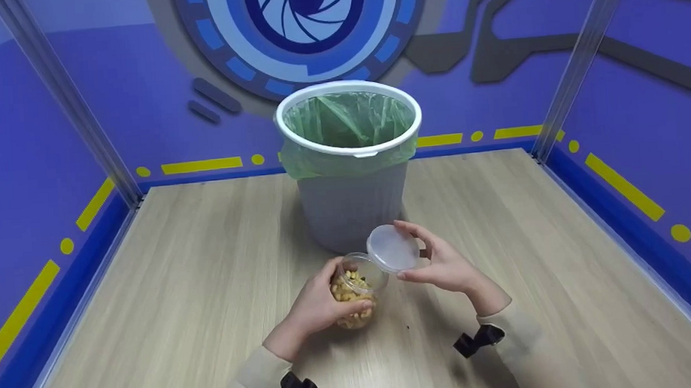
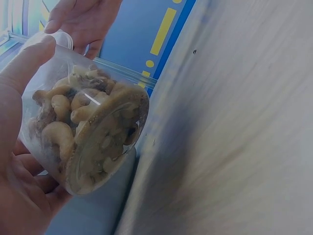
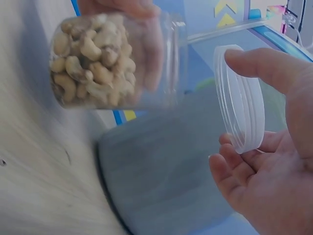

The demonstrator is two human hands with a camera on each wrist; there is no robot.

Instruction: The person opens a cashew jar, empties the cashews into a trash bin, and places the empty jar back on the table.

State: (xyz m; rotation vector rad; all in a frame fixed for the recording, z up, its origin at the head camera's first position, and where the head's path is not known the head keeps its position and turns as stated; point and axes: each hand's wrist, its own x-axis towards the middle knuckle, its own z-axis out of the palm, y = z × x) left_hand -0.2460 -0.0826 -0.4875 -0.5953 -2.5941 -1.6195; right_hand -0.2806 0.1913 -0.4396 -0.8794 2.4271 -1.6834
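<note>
A clear plastic jar [image 1: 356, 295], partly filled with cashews [image 3: 93, 63], is gripped by my left hand [image 1: 322, 300], thumb on the near side and fingers round the far side. The jar tilts above the table, its mouth uncovered and pointing up toward the bin. My right hand [image 1: 441, 263] pinches a translucent screw lid [image 1: 393, 248] by its edge, just right of the jar's mouth. In the right wrist view the lid [image 3: 239, 100] is apart from the jar, held between thumb and fingers. Some cashews look dark and discoloured in the left wrist view.
A grey bin [image 1: 352, 202] with a white rim and a green liner [image 1: 353, 118] stands right behind the hands. The wooden table [image 1: 217, 256] is bounded by blue panels at the back and both sides. A tiny dark speck [image 1: 408, 327] lies on the table.
</note>
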